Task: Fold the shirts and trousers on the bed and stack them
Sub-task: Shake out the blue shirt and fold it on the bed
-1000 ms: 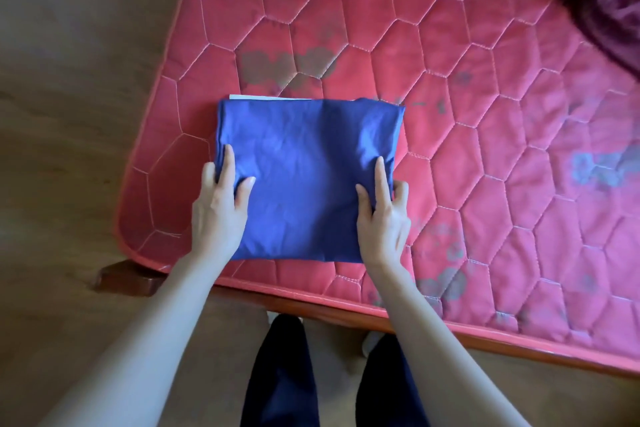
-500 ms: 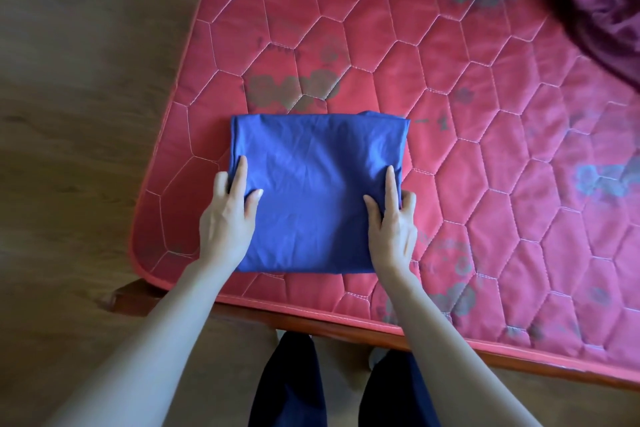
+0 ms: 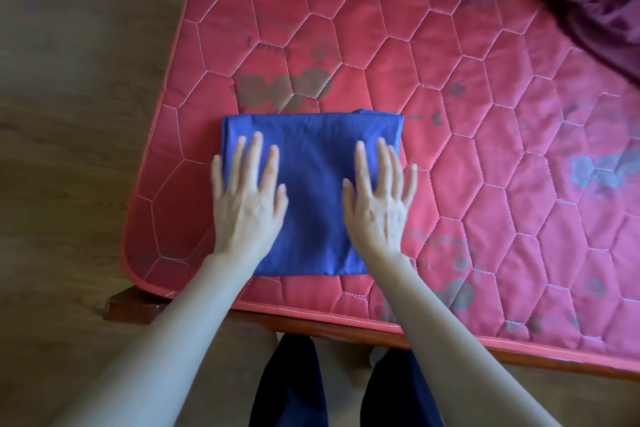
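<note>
A blue garment [image 3: 313, 163], folded into a neat rectangle, lies near the front left corner of the red quilted mattress [image 3: 467, 156]. My left hand [image 3: 247, 201] rests flat on its left half with the fingers spread and straight. My right hand [image 3: 379, 201] lies flat on its right half, the outer fingers reaching past the right edge onto the mattress. A crumpled maroon garment [image 3: 599, 0] sits unfolded at the far right corner of the view.
The mattress sits on a wooden bed frame [image 3: 128, 305] whose corner shows below the front edge. Brown wooden floor [image 3: 69, 114] fills the left side. My dark-trousered legs [image 3: 291, 388] stand against the bed's front edge.
Both hands slid from the sides of the blue fold onto its top and now lie flat with fingers spread. The view shifted slightly towards the bed.
</note>
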{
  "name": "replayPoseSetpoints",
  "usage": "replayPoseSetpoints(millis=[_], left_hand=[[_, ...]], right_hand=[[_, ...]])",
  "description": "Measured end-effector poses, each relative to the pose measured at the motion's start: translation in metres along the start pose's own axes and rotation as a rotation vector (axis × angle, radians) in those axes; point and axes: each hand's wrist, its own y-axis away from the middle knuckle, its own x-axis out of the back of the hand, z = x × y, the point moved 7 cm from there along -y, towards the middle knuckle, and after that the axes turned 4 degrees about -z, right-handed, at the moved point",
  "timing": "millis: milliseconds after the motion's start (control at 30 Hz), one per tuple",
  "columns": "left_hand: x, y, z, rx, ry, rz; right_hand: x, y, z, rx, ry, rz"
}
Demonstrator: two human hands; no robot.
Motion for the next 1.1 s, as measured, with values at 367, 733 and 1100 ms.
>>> replayPoseSetpoints(millis=[367, 733, 1100], left_hand=[[-0.058, -0.012, -0.034, 0.431, 0.067, -0.317], [-0.058, -0.048, -0.007, 0.023, -0.044, -0.232], [-0.044, -0.005, -0.003, 0.005, -0.026, -0.173]], right_hand=[[-0.077, -0.028, 0.032, -0.014, -0.037, -0.492], [-0.073, -0.051, 0.019, -0.021, -0.055, -0.415], [-0.049, -0.005, 0.022, -0.114, 0.029, -0.327]])
